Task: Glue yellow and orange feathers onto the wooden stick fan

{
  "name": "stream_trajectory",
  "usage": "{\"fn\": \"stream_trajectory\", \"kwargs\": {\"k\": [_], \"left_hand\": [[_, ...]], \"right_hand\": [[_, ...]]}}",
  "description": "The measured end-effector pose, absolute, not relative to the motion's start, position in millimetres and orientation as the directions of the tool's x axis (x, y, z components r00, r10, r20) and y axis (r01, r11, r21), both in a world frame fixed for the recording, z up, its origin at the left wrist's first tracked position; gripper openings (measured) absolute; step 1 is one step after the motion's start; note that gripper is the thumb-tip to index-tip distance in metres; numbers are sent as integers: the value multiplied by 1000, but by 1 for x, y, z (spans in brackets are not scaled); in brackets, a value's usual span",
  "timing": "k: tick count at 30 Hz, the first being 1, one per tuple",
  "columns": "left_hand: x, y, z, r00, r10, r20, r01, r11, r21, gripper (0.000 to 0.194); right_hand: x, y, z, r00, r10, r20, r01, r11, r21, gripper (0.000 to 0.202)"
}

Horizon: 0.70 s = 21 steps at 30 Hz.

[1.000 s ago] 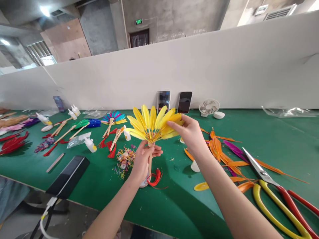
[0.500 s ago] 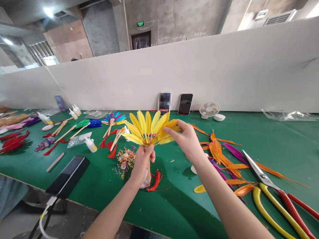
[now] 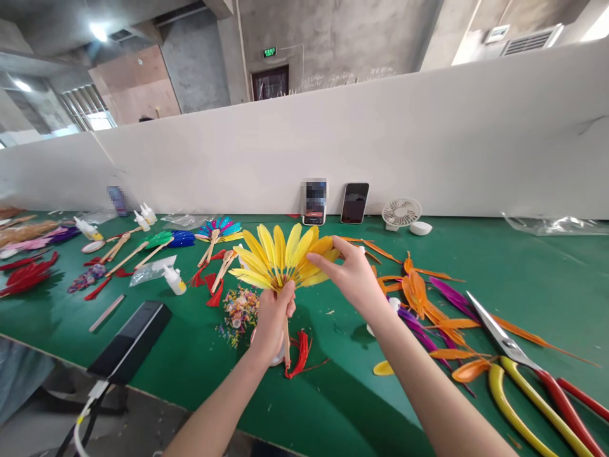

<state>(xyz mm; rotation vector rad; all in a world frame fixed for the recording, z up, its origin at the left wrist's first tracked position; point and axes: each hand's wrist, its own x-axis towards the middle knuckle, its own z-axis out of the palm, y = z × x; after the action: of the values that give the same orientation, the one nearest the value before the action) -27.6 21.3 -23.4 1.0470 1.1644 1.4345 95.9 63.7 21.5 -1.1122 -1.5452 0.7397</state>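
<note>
A fan of yellow feathers (image 3: 266, 244) on a wooden stick handle stands upright in front of me. My left hand (image 3: 275, 317) is wrapped round the handle just below the feathers' base. From the handle's lower end hangs a red tassel (image 3: 301, 355). With thumb and fingers, my right hand (image 3: 354, 270) pinches a yellow feather on the fan's right side. Behind my left wrist, a small white dish (image 3: 278, 358) is partly hidden. Beside it lies a heap of colourful small bits (image 3: 238, 311).
Large scissors (image 3: 511, 349) and orange feathers (image 3: 413, 289) lie at right. Several finished-looking fans (image 3: 216, 231), a glue bottle (image 3: 174, 279) and a black power bank (image 3: 130, 343) lie left. Two phones (image 3: 354, 203) and a small fan (image 3: 402, 212) stand against the white partition (image 3: 428, 139).
The feather fan and both hands have shifted slightly down and left in view. My right hand still pinches the right-side feather. The whole view has moved slightly.
</note>
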Motion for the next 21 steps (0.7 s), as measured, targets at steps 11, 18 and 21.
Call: {"fn": "stream_trajectory", "kwargs": {"k": [11,18,21], "left_hand": [[-29,22,-28,-157,986,49,-189,-79,979,36],[-27,22,-25,-184,983,29,-209,-68,975,38],[-27,22,-23,-194,980,35,-215,-77,973,38]], "right_hand": [[97,66,17,-25,929,370,213,366,-906,19],[96,64,19,-15,925,380,256,370,-893,19],[96,64,20,-22,929,370,252,363,-897,19]]}}
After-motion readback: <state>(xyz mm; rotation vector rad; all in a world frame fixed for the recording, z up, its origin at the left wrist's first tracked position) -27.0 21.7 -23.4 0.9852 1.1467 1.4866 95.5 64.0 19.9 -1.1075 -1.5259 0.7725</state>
